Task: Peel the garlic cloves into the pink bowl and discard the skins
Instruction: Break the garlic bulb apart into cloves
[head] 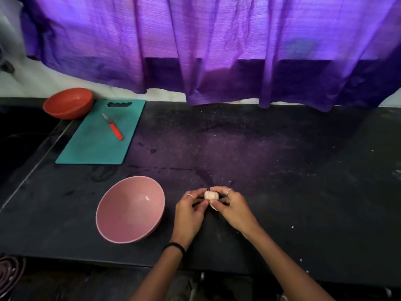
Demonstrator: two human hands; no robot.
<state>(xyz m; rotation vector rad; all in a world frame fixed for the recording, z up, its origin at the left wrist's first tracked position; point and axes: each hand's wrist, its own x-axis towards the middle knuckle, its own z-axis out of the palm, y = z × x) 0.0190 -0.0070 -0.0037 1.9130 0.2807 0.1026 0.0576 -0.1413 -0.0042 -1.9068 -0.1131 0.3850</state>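
Garlic bulb (211,195) pinched between left hand (191,210) and right hand (233,208), beside pink bowl (130,210)

**Garlic bulb and pink bowl: condition noted**

Garlic bulb (211,195): whole, pale, papery skin on, clove ridges visible; positioned just right of the pink bowl, low over the countertop. Loose skin shows beneath it. Pink bowl (130,209): round, upright, interior empty, resting on the dark countertop (282,170) near its front edge
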